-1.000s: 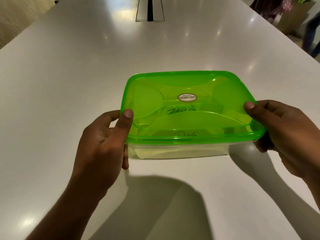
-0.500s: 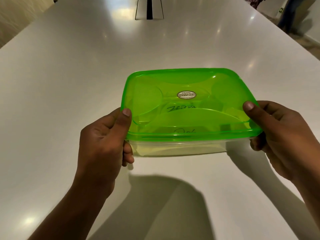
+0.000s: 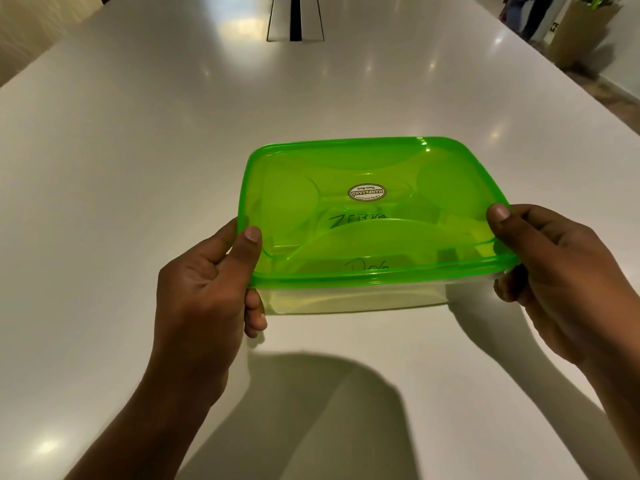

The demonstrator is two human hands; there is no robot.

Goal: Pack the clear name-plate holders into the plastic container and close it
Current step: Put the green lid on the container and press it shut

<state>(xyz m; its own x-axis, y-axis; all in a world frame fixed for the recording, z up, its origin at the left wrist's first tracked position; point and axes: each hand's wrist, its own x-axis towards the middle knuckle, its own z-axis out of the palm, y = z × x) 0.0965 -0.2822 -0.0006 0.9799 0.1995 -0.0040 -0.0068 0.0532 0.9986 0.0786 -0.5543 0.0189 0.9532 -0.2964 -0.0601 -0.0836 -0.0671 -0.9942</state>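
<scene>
Item one: a white table [image 3: 145, 174] is filling nearly my whole view, its glossy top catching spots of ceiling light, with a dark slot [image 3: 295, 17] running along its far middle.

Item two: the plastic container [image 3: 353, 301], clear-walled, is sitting toward the near middle of the table; I cannot tell whether its base is resting on the surface or is lifted just off it. Something pale is showing through its near wall, too blurred for me to name.

Item three: a translucent green lid [image 3: 374, 237] is lying on top of the container, covering it edge to edge.

Item four: my left hand [image 3: 204, 289] is gripping the container's near left corner, thumb pressing on the lid's rim, fingers curling underneath.

Item five: my right hand [image 3: 557, 271] is gripping the near right corner the same way, thumb on the lid's edge, fingers wrapping below.

Item six: an oval sticker [image 3: 366, 192] is sitting on the lid's centre, reading "MANPASAND" upside down to me.

Item seven: handwritten lettering [image 3: 356, 221] is showing nearer me than the sticker, with a second scrawl close to the lid's near edge.
</scene>
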